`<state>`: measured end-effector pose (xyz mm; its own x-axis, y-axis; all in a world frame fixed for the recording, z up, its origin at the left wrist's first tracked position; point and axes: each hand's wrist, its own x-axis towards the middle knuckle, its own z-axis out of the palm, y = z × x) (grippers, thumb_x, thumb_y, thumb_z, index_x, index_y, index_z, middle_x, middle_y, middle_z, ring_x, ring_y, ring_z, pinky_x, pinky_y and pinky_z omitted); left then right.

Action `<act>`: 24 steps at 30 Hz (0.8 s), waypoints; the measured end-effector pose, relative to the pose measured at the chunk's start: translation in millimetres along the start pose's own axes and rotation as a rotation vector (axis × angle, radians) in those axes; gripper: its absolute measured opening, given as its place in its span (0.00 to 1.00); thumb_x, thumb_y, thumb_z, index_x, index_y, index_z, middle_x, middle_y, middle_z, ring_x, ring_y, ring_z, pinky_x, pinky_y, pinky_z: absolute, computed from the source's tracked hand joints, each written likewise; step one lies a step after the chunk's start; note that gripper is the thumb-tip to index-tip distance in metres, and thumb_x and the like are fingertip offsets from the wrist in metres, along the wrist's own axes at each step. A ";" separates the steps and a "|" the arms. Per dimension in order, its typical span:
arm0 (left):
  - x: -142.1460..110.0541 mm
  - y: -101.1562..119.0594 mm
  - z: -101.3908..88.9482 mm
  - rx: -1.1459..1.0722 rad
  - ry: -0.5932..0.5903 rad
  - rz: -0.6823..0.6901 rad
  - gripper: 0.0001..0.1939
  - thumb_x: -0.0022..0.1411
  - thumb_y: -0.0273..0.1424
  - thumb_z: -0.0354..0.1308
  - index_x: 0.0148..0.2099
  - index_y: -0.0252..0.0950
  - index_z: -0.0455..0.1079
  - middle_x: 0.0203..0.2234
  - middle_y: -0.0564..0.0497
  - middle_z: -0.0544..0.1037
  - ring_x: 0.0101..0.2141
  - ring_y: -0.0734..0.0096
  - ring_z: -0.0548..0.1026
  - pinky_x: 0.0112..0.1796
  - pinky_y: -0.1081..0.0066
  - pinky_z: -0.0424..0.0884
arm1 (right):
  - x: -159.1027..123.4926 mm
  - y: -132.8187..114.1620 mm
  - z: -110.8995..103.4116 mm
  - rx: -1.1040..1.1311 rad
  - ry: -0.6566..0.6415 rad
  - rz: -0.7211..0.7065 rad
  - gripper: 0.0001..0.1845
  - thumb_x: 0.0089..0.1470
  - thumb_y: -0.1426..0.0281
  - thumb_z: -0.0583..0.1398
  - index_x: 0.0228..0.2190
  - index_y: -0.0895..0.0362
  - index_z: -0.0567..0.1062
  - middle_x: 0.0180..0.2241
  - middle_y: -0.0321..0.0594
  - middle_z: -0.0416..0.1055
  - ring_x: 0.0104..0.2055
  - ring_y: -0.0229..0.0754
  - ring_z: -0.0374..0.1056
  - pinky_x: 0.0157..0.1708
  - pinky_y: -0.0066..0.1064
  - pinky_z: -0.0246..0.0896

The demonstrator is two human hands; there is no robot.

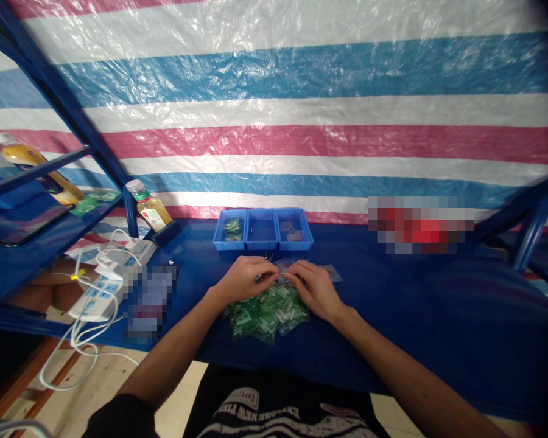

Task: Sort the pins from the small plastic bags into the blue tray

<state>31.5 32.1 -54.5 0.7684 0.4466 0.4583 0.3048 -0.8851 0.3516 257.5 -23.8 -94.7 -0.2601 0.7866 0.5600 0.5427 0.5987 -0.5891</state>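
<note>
We log the left hand [244,278] and right hand [319,292] with fingertips nearly meeting; we can't make out what's pinched there. Just nearer than the fingers, we have heaped green packets [267,313] on the blue table [406,340]. Clear bags [332,272] lie by the right fingers. Beyond the fingers, we count three blue bins [262,246] side by side, packets in the leftmost. Well left of them: power strips [94,299], white cables [75,331], juice bottle [153,212]. Far right: pixelated red item [424,228].
</note>
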 end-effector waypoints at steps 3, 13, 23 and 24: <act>-0.9 -1.2 0.5 0.000 0.005 -0.011 0.09 0.72 0.31 0.55 0.42 0.35 0.76 0.32 0.48 0.80 0.32 0.71 0.77 0.37 0.72 0.70 | 0.3 -0.7 -0.4 0.012 0.001 -0.009 0.06 0.68 0.66 0.59 0.42 0.53 0.75 0.32 0.39 0.74 0.32 0.43 0.70 0.35 0.34 0.66; 0.3 -0.2 -1.2 0.008 0.002 0.002 0.09 0.72 0.30 0.55 0.41 0.35 0.76 0.32 0.48 0.81 0.32 0.72 0.77 0.36 0.72 0.70 | 0.2 0.9 0.6 -0.019 -0.012 0.016 0.09 0.69 0.69 0.55 0.36 0.53 0.75 0.33 0.40 0.75 0.35 0.44 0.72 0.38 0.35 0.65; -1.0 -2.6 -0.2 0.010 -0.011 -0.005 0.09 0.72 0.30 0.54 0.42 0.35 0.76 0.32 0.48 0.81 0.33 0.71 0.77 0.37 0.71 0.70 | -1.0 1.1 1.0 0.008 -0.012 -0.019 0.06 0.68 0.70 0.56 0.41 0.52 0.73 0.34 0.40 0.74 0.34 0.43 0.71 0.36 0.34 0.65; -1.1 -2.6 0.1 0.011 -0.012 -0.005 0.09 0.72 0.30 0.54 0.42 0.35 0.75 0.31 0.48 0.81 0.33 0.71 0.77 0.37 0.71 0.70 | -0.8 1.1 1.4 0.011 -0.012 -0.021 0.07 0.69 0.70 0.55 0.40 0.52 0.73 0.35 0.40 0.74 0.36 0.43 0.71 0.37 0.34 0.65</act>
<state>30.0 34.0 -56.0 0.7734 0.4496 0.4469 0.3147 -0.8843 0.3450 257.3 -23.6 -96.6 -0.2812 0.7755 0.5652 0.5281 0.6168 -0.5837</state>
